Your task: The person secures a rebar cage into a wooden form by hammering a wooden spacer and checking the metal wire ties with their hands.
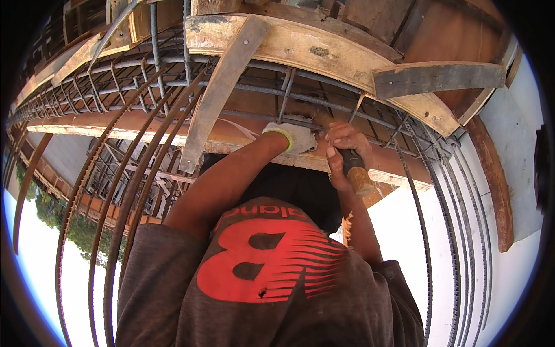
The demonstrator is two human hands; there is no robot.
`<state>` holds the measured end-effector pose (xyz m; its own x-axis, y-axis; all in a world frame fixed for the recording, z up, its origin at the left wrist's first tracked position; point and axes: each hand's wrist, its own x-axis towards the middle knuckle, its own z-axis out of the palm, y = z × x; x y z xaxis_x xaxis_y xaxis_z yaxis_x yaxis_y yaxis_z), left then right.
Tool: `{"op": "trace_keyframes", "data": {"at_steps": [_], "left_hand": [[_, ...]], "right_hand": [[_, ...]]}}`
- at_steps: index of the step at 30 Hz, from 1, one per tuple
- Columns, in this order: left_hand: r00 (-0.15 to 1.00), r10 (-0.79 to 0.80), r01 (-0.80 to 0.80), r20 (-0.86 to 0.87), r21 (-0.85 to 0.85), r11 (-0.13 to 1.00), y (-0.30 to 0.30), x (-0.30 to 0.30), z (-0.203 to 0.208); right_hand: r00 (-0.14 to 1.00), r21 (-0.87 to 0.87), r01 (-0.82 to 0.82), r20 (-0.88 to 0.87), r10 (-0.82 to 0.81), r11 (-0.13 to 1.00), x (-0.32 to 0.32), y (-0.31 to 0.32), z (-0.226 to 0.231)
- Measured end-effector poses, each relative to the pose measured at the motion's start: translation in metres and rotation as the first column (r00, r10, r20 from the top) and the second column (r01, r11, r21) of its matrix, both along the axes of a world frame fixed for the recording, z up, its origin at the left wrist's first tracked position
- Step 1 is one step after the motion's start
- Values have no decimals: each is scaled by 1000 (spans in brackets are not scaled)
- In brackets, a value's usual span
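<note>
My left hand wears a whitish work glove with a green cuff. It rests at the edge of a wooden formwork board, just below the steel bars. Its fingers are too indistinct to show whether they grip anything. Close beside it on the right, my bare right hand is closed around a tool handle, black higher up with a rounded wooden end pointing down toward me. The tool's working end is hidden.
Ribbed steel bars rise on the left, and more bars stand on the right. A tied rebar cage runs across. A slanted wooden brace and a short plank are nailed to the upper board.
</note>
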<state>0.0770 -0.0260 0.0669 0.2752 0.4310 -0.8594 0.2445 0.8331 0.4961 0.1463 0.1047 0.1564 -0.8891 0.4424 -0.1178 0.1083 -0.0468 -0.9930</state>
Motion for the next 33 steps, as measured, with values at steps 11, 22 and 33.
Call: {"op": "trace_keyframes", "data": {"at_steps": [11,22,33], "left_hand": [[994,-42,50,98,-83,995,12,-19,8],[998,-63,64,-28,32,997,10,-18,20],[1000,5,-2,27,-96,995,9,-10,5]], "right_hand": [[991,-15,129,-28,-130,991,-5,-5,13],[998,-11,54,-8,-54,998,-13,9,22],[997,-77,78,24,-76,994,-9,9,22]]}}
